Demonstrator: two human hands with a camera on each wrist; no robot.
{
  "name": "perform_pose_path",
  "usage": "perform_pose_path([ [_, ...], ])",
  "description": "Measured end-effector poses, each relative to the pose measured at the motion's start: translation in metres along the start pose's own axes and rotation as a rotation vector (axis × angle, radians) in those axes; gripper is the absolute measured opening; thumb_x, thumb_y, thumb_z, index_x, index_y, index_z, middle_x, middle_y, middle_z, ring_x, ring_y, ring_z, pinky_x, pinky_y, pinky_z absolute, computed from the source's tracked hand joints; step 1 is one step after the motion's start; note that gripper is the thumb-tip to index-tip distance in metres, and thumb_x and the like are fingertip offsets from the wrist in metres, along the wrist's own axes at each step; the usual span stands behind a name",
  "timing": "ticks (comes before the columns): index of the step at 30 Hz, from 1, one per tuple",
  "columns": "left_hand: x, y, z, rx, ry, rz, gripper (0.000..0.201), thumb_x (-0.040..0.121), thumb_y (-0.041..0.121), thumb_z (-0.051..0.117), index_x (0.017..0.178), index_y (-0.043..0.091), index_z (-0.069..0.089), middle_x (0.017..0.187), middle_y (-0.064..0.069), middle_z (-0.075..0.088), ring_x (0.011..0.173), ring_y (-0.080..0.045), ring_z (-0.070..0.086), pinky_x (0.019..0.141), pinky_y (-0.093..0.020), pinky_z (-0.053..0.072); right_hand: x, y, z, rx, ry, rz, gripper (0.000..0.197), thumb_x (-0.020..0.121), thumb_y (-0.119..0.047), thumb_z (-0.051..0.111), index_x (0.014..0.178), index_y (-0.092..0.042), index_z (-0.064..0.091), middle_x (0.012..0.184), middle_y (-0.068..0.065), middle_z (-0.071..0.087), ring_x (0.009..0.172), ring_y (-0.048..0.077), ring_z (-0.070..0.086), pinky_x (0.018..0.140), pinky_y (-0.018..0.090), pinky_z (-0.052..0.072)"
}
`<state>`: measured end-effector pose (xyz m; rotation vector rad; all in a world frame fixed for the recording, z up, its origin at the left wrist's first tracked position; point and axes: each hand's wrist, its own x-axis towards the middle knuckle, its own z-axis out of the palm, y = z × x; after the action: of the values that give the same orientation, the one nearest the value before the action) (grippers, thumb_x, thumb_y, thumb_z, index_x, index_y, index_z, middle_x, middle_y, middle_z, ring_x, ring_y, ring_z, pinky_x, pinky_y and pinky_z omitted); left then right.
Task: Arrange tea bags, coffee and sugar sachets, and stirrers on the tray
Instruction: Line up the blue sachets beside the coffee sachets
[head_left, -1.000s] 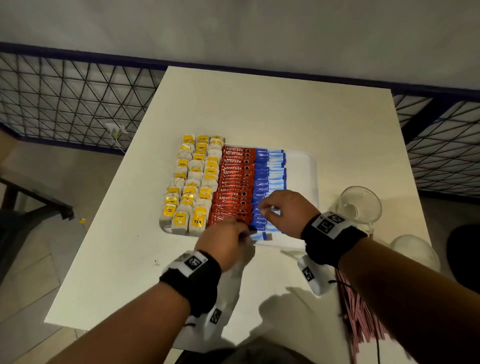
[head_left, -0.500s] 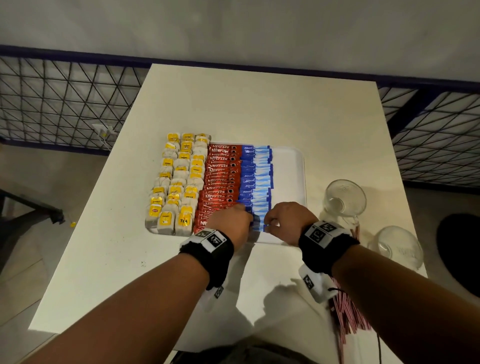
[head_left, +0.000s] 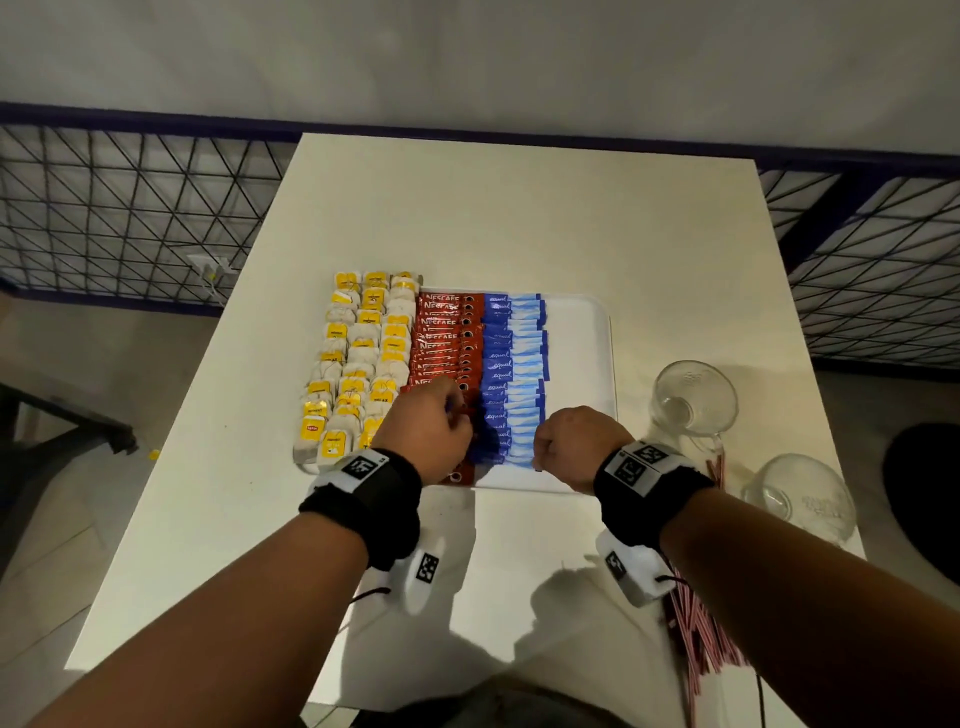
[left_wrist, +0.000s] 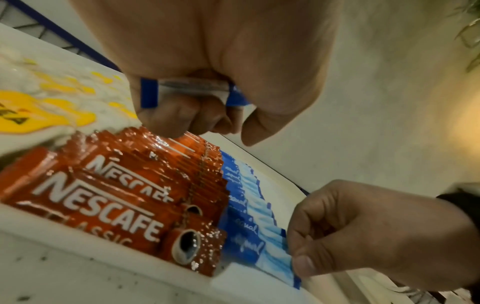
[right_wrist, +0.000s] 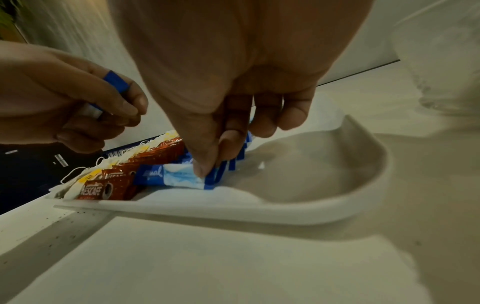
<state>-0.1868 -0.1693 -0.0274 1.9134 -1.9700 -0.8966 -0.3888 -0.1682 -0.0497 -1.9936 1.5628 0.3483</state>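
Note:
A white tray (head_left: 607, 364) holds yellow-tagged tea bags (head_left: 358, 364) on its left, red coffee sachets (head_left: 441, 338) in the middle and a row of blue sugar sachets (head_left: 514, 358) to their right. My left hand (left_wrist: 207, 123) hovers over the near end of the coffee row, fist curled round a few blue sugar sachets (left_wrist: 192, 88). My right hand (right_wrist: 213, 162) pinches the right end of the nearest sugar sachet (right_wrist: 179, 179), which lies in the tray. Red-and-white stirrers (head_left: 701, 639) lie on the table under my right forearm.
Two clear glasses (head_left: 695, 405) (head_left: 800, 499) lie on the white table (head_left: 519, 218) right of the tray. The tray's right strip is bare. A black wire fence (head_left: 130, 208) runs behind the table on both sides.
My left hand has moved from the tray's front edge up over the coffee row. My right hand has slid right to the end of the nearest sugar sachet.

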Motion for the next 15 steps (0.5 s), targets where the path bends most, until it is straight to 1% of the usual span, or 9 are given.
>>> perform_pose_path([
  [2, -0.003, -0.002, -0.002, -0.071, 0.004, -0.034, 0.006, 0.087, 0.017, 0.059, 0.088, 0.018, 0.054, 0.072, 0.005, 0.052, 0.066, -0.015, 0.050, 0.057, -0.026, 0.035, 0.004, 0.000, 0.001, -0.007, -0.007, 0.007, 0.011, 0.088, -0.038, 0.061, 0.080, -0.031, 0.062, 0.101, -0.007, 0.063, 0.096, 0.018, 0.059, 0.074, 0.027, 0.042],
  [3, -0.004, -0.004, -0.002, -0.072, -0.014, -0.026, 0.005, 0.087, 0.018, 0.060, 0.089, 0.019, 0.056, 0.074, 0.005, 0.054, 0.069, -0.016, 0.052, 0.058, -0.025, 0.036, 0.006, 0.000, 0.001, -0.006, -0.007, 0.009, 0.012, 0.088, -0.038, 0.061, 0.078, -0.031, 0.060, 0.101, -0.007, 0.063, 0.096, 0.018, 0.059, 0.074, 0.028, 0.043],
  [4, -0.005, -0.004, -0.001, -0.032, -0.050, 0.008, 0.004, 0.088, 0.021, 0.061, 0.092, 0.020, 0.059, 0.080, 0.004, 0.056, 0.075, -0.018, 0.055, 0.062, -0.025, 0.038, 0.006, -0.001, 0.000, -0.004, -0.005, 0.005, 0.012, 0.088, -0.038, 0.061, 0.077, -0.032, 0.059, 0.099, -0.008, 0.062, 0.095, 0.018, 0.058, 0.075, 0.028, 0.044],
  [6, -0.006, -0.003, 0.003, 0.120, -0.180, 0.104, 0.019, 0.090, 0.027, 0.062, 0.107, 0.021, 0.065, 0.100, 0.000, 0.058, 0.094, -0.021, 0.057, 0.076, -0.026, 0.042, 0.005, -0.002, -0.005, 0.005, 0.000, -0.031, 0.011, 0.088, -0.036, 0.060, 0.079, -0.032, 0.062, 0.093, -0.010, 0.057, 0.094, 0.017, 0.057, 0.076, 0.029, 0.045],
  [8, -0.004, 0.001, 0.007, 0.250, -0.309, 0.178, 0.035, 0.090, 0.035, 0.061, 0.122, 0.022, 0.063, 0.116, -0.003, 0.054, 0.107, -0.023, 0.054, 0.089, -0.027, 0.042, -0.001, -0.001, -0.011, 0.015, -0.013, -0.081, 0.010, 0.089, -0.031, 0.059, 0.083, -0.031, 0.067, 0.093, -0.010, 0.056, 0.093, 0.015, 0.055, 0.077, 0.028, 0.043],
  [9, -0.003, 0.004, 0.007, 0.282, -0.352, 0.199, 0.040, 0.090, 0.040, 0.061, 0.126, 0.023, 0.061, 0.119, -0.003, 0.051, 0.109, -0.023, 0.052, 0.092, -0.027, 0.041, -0.003, -0.001, -0.014, 0.015, -0.022, -0.106, 0.011, 0.089, -0.029, 0.058, 0.086, -0.029, 0.068, 0.096, -0.009, 0.059, 0.094, 0.016, 0.055, 0.078, 0.029, 0.043],
  [11, -0.002, 0.010, 0.007, 0.300, -0.390, 0.237, 0.042, 0.090, 0.046, 0.059, 0.125, 0.024, 0.063, 0.119, -0.003, 0.051, 0.109, -0.021, 0.051, 0.092, -0.026, 0.040, -0.008, 0.000, -0.019, 0.018, -0.018, -0.137, 0.013, 0.090, -0.025, 0.056, 0.090, -0.025, 0.069, 0.102, -0.006, 0.062, 0.095, 0.017, 0.056, 0.082, 0.031, 0.045],
  [12, -0.002, 0.011, 0.007, 0.295, -0.396, 0.253, 0.041, 0.090, 0.047, 0.058, 0.123, 0.023, 0.065, 0.117, -0.003, 0.052, 0.108, -0.021, 0.052, 0.091, -0.027, 0.041, -0.010, 0.001, -0.021, 0.028, -0.004, -0.147, 0.013, 0.091, -0.024, 0.056, 0.091, -0.023, 0.069, 0.102, -0.005, 0.062, 0.095, 0.018, 0.056, 0.083, 0.032, 0.045],
  [15, 0.000, 0.015, 0.007, 0.259, -0.386, 0.270, 0.031, 0.093, 0.036, 0.057, 0.115, 0.018, 0.070, 0.114, -0.003, 0.063, 0.105, -0.023, 0.057, 0.086, -0.026, 0.043, -0.013, 0.003, -0.025, 0.069, 0.034, -0.167, 0.011, 0.091, -0.024, 0.057, 0.091, -0.021, 0.068, 0.099, -0.004, 0.062, 0.091, 0.016, 0.055, 0.081, 0.030, 0.043],
])
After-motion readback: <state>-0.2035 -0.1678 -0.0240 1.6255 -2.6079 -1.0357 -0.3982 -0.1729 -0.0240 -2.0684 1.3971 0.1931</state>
